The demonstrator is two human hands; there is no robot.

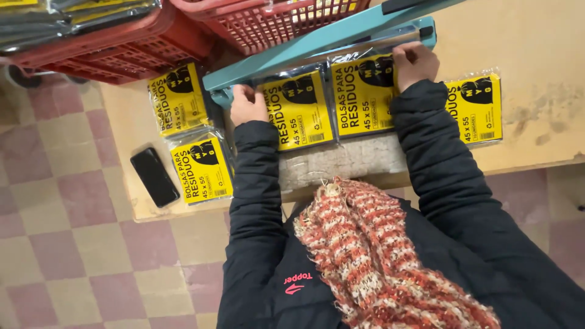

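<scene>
Two yellow packets lie under a teal sealer bar (323,36) near the surface's (548,91) front edge. The left hand (247,103) grasps one packet (297,109); the right hand (414,61) grasps the other (364,94).

Yellow packets (329,100) — flat under sealer (317,38)

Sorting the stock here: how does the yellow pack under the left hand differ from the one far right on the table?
The pack by the left hand lies with its top edge under the teal sealer bar; the far-right pack lies clear of it, untouched and partly hidden by a sleeve. Both are yellow, clear-wrapped.
</scene>
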